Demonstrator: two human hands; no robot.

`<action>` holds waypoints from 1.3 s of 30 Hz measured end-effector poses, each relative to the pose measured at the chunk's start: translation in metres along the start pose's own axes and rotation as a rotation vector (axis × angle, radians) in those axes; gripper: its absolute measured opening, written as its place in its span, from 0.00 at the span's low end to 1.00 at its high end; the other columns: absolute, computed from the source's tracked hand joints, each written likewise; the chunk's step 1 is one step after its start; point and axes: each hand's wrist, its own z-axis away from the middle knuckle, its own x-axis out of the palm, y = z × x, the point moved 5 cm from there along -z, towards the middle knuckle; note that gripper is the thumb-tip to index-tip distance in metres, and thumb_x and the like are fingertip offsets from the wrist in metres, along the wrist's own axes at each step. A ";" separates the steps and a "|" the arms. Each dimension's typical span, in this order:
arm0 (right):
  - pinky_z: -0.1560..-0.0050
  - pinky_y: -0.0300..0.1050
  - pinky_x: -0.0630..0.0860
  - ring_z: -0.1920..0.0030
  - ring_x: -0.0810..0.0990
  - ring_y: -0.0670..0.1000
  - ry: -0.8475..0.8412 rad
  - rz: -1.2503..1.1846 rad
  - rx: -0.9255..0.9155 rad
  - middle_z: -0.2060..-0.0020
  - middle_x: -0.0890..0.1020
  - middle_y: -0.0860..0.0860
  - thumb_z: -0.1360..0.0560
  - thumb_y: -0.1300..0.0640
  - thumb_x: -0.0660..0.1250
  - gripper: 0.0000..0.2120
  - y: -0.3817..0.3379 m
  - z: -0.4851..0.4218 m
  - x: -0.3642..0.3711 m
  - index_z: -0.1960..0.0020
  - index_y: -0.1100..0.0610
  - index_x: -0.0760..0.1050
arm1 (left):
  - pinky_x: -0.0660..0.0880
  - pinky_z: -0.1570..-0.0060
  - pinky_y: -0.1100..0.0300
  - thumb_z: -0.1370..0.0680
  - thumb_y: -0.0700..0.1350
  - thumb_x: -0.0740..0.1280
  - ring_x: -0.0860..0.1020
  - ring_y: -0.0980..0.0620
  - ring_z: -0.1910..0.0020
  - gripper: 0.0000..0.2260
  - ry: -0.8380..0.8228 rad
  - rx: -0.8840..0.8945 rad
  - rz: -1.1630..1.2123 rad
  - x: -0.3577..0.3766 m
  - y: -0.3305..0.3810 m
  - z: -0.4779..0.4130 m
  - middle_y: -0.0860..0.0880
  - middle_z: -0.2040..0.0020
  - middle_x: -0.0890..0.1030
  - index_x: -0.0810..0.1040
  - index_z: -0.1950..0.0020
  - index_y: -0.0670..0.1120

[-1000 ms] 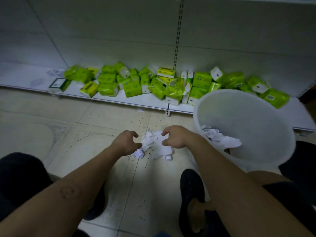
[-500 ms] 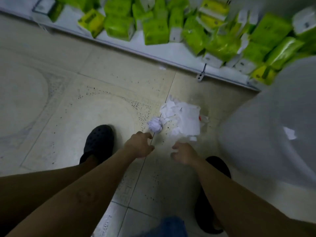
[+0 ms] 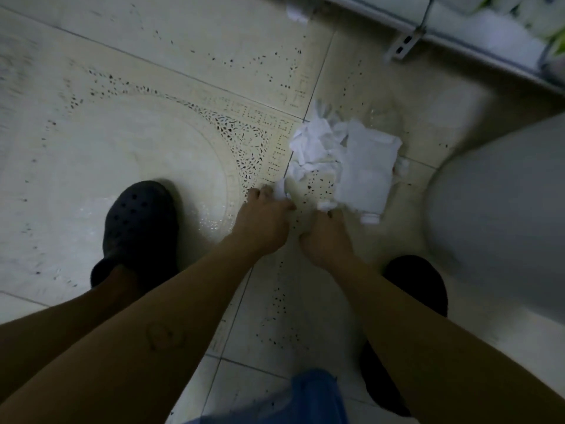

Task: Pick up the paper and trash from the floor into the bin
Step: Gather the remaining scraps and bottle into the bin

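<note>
A heap of white torn and crumpled paper lies on the tiled floor, just left of the white plastic bin, whose outer wall fills the right edge. My left hand is down at the heap's near left corner, fingers closed on a small crumpled paper ball. Beside it, my right hand touches a small white scrap at the heap's near edge; whether it grips the scrap is hidden. The bin's inside is out of sight.
My two dark clogs stand on the floor, one at the left, one at the right close to the bin. A white shelf base with a metal bracket runs along the top right. A stray paper scrap lies near it.
The view has tilted down and closer to the floor, so the shelf goods and bin opening left the frame. Both hands have reached the paper heap, the left one closing on the crumpled ball.
</note>
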 end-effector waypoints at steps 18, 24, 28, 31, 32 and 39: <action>0.62 0.41 0.66 0.65 0.72 0.49 0.227 -0.124 -0.286 0.67 0.73 0.49 0.28 0.54 0.65 0.08 -0.020 0.177 -0.147 0.64 0.53 0.76 | 0.75 0.46 0.49 0.22 0.52 0.61 0.76 0.40 0.46 0.18 0.124 0.020 0.223 -0.161 0.041 0.148 0.40 0.42 0.78 0.66 0.33 0.49; 0.57 0.40 0.69 0.51 0.79 0.56 0.475 -0.110 -0.345 0.59 0.79 0.53 0.28 0.55 0.67 0.09 -0.015 0.254 -0.239 0.50 0.54 0.80 | 0.77 0.54 0.51 0.22 0.53 0.61 0.78 0.41 0.51 0.15 0.413 0.144 0.194 -0.233 0.087 0.207 0.42 0.47 0.80 0.68 0.35 0.52; 0.56 0.41 0.69 0.52 0.79 0.54 0.620 -0.086 -0.366 0.58 0.78 0.51 0.27 0.48 0.68 0.11 0.010 0.305 -0.290 0.49 0.53 0.79 | 0.75 0.58 0.52 0.23 0.54 0.62 0.78 0.43 0.51 0.15 0.560 0.210 0.147 -0.266 0.136 0.229 0.46 0.49 0.81 0.67 0.37 0.55; 0.60 0.41 0.68 0.58 0.75 0.52 0.714 -0.126 -0.365 0.64 0.74 0.48 0.28 0.48 0.69 0.10 0.041 0.336 -0.324 0.52 0.52 0.78 | 0.73 0.61 0.54 0.24 0.53 0.63 0.78 0.44 0.50 0.15 0.621 0.292 0.137 -0.278 0.181 0.232 0.49 0.49 0.81 0.66 0.38 0.57; 0.62 0.41 0.68 0.59 0.74 0.51 0.740 -0.139 -0.346 0.66 0.74 0.47 0.28 0.48 0.69 0.09 0.056 0.343 -0.332 0.54 0.53 0.77 | 0.72 0.62 0.55 0.24 0.53 0.63 0.78 0.44 0.51 0.15 0.638 0.322 0.123 -0.280 0.197 0.231 0.50 0.50 0.81 0.66 0.38 0.58; 0.54 0.39 0.69 0.48 0.80 0.55 0.804 -0.411 -0.140 0.50 0.84 0.52 0.29 0.50 0.69 0.10 0.157 0.346 -0.346 0.51 0.53 0.81 | 0.77 0.58 0.51 0.23 0.59 0.59 0.80 0.46 0.51 0.20 0.644 0.459 0.111 -0.269 0.309 0.198 0.50 0.49 0.82 0.63 0.31 0.61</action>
